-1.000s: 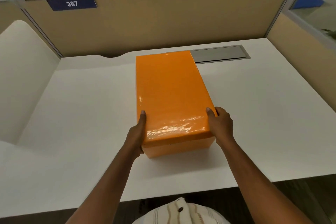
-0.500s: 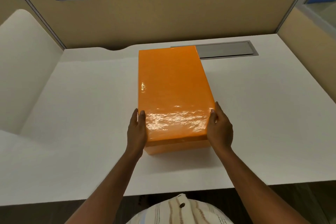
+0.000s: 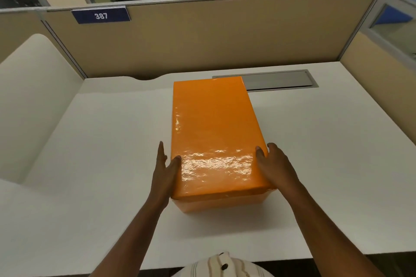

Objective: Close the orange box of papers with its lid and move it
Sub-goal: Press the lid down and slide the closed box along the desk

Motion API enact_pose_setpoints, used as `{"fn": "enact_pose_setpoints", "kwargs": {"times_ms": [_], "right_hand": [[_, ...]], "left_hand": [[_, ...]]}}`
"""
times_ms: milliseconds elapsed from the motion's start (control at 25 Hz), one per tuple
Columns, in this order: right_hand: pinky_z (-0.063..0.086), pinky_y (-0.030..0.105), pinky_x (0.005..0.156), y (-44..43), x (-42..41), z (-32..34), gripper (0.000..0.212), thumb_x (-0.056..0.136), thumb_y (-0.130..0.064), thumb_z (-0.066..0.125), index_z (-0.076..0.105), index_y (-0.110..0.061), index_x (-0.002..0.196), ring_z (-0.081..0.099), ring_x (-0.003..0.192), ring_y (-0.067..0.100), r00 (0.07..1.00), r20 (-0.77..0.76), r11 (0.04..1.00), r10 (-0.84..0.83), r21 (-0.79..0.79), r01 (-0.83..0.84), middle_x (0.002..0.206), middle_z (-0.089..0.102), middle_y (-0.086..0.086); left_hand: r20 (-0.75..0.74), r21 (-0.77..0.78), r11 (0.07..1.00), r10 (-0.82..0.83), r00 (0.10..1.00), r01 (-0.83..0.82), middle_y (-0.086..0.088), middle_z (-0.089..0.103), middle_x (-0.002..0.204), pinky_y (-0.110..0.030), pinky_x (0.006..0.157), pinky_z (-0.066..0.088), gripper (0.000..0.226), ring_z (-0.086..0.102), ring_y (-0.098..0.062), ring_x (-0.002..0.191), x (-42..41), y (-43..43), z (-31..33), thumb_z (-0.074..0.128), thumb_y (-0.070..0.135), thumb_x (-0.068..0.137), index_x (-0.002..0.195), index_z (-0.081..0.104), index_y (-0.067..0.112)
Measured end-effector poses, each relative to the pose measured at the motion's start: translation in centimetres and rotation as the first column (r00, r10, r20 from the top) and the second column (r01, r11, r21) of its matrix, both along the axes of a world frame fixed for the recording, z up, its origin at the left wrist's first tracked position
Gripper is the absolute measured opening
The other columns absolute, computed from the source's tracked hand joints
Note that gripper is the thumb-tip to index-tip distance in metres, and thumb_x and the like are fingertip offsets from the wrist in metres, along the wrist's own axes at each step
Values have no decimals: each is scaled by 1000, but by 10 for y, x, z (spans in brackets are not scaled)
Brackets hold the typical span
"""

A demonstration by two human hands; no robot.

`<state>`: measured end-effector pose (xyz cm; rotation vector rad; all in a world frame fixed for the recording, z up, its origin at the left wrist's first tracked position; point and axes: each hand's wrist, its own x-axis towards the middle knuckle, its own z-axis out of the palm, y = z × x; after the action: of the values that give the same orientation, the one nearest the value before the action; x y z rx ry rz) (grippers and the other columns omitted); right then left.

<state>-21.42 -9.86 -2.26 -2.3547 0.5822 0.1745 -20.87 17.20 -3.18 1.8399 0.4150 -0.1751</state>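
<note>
Between both hands | lidded orange box [image 3: 213, 132] | left hand [image 3: 165, 171], right hand [image 3: 273, 165] flat, pressing sides

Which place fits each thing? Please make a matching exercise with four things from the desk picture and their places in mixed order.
Things:
1. orange box
2. left hand
3. number plate 387
4. grey metal panel

Places:
A. fixed near the top of the partition
B. set into the desk, behind the box on the right
C. in the middle of the white desk, lid on
D. against the box's left side

Pairs: 1-C, 2-D, 3-A, 4-B
</note>
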Motion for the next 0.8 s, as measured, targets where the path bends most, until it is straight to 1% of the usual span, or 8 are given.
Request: {"fn": "enact_pose_setpoints", "kwargs": {"times_ms": [120, 200, 280, 320, 480, 600, 720, 800], "right_hand": [[29, 53, 110, 2, 23, 7, 70, 94, -52, 35, 4, -26, 150, 25, 143, 35, 991, 78, 993, 108, 44, -111, 160, 12, 6], [24, 52, 113, 4, 32, 6, 70, 94, -52, 31, -3, -26, 150, 17, 146, 33, 975, 81, 978, 207, 14, -209, 162, -2, 1], [25, 49, 113, 6, 35, -2, 71, 95, -51, 30, -5, -23, 150, 19, 145, 31, 961, 60, 963, 270, -27, -269, 161, -7, -2], [28, 48, 112, 7, 34, -5, 72, 95, -52, 30, -5, -22, 150, 23, 144, 31, 959, 60, 960, 279, -61, -275, 161, -8, -2], [37, 47, 105, 7, 35, -11, 76, 93, -54, 34, -2, -21, 150, 33, 139, 32, 963, 75, 964, 259, -89, -252, 162, -1, -1], [39, 46, 103, 6, 36, -14, 76, 92, -55, 37, 2, -22, 150, 35, 138, 32, 964, 114, 970, 241, -73, -234, 161, 6, 0], [39, 48, 103, 4, 36, -13, 76, 91, -55, 39, 2, -24, 150, 35, 138, 32, 971, 128, 979, 203, -16, -203, 161, 10, 0], [38, 49, 104, 5, 35, -12, 76, 91, -55, 39, 2, -25, 150, 33, 139, 32, 973, 128, 981, 194, 0, -196, 161, 10, 0]], "left_hand": [[107, 143, 988, -79, 991, 63, 2, 22, 160, -59, 107, 36, 77, 37, -32, 138, 16, 0, 7, 43, 53, 81, 149, 8, 44], [85, 68, 993, -104, 991, 99, 0, 28, 158, -54, 104, 41, 71, 43, -29, 135, 25, 0, 4, 43, 55, 87, 149, 14, 39], [70, -49, 991, -119, 990, 122, 1, 44, 149, -33, 84, 54, 57, 59, -19, 115, 28, 1, 0, 40, 52, 94, 146, 24, 38], [63, -70, 989, -129, 990, 133, 5, 49, 143, -23, 74, 54, 53, 62, -11, 107, 28, 1, -2, 37, 52, 95, 145, 27, 39], [28, -89, 991, -101, 994, 103, 15, 58, 125, -13, 59, 52, 50, 64, -3, 95, 27, -3, 1, 36, 59, 91, 139, 36, 45], [30, -65, 994, -89, 996, 91, 14, 60, 121, -22, 65, 53, 52, 65, -7, 94, 27, -5, 5, 37, 65, 87, 136, 38, 50], [53, -52, 996, -73, 996, 76, 10, 63, 122, -29, 73, 55, 46, 66, -11, 97, 25, -5, 6, 41, 61, 89, 134, 42, 49], [75, -28, 999, -29, 997, 31, 5, 67, 122, -39, 82, 57, 46, 68, -15, 97, 25, -7, 5, 47, 58, 89, 133, 48, 44]]}}
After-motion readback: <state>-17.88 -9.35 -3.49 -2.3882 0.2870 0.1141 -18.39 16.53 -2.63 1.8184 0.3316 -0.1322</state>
